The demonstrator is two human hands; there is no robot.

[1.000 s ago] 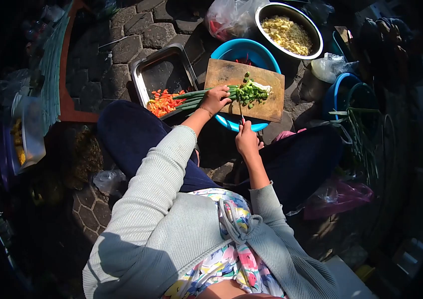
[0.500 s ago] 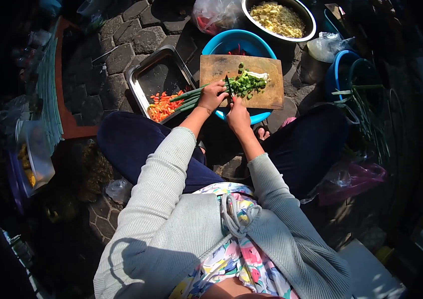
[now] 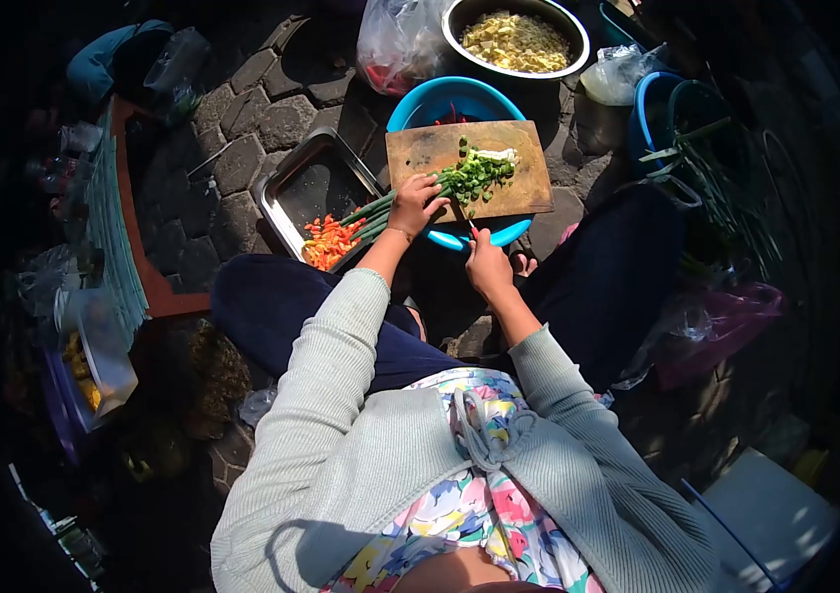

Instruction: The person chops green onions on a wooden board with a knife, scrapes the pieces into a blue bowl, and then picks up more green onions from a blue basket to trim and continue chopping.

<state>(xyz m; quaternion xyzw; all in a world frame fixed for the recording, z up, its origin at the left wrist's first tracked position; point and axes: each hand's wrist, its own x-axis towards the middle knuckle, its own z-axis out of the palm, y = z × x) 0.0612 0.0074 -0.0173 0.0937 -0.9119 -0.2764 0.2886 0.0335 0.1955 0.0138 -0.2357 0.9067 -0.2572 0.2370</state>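
My left hand (image 3: 414, 206) is closed round a bundle of long green onions (image 3: 374, 213) at the left edge of a wooden cutting board (image 3: 529, 188). Chopped green pieces (image 3: 474, 178) lie on the board just right of my fingers. My right hand (image 3: 488, 261) grips a knife (image 3: 471, 227) by its reddish handle, below the board's front edge, with the dark blade pointing up to the board. The board rests across a blue basin (image 3: 430, 107). Left of it, a metal tray (image 3: 286, 178) holds chopped orange-red pieces (image 3: 329, 241), and the onion stalks reach over its edge.
A metal bowl (image 3: 578, 61) of yellowish pieces and plastic bags (image 3: 402, 44) stand beyond the basin. At the right are a blue tub (image 3: 643, 109), long green leaves (image 3: 726, 203) and a pink bag (image 3: 721, 331). A clear container (image 3: 108, 361) is at the left.
My right hand and the knife have moved down, away from the onions and my left fingers. The whole view has shifted slightly. My left hand still holds the bundle.
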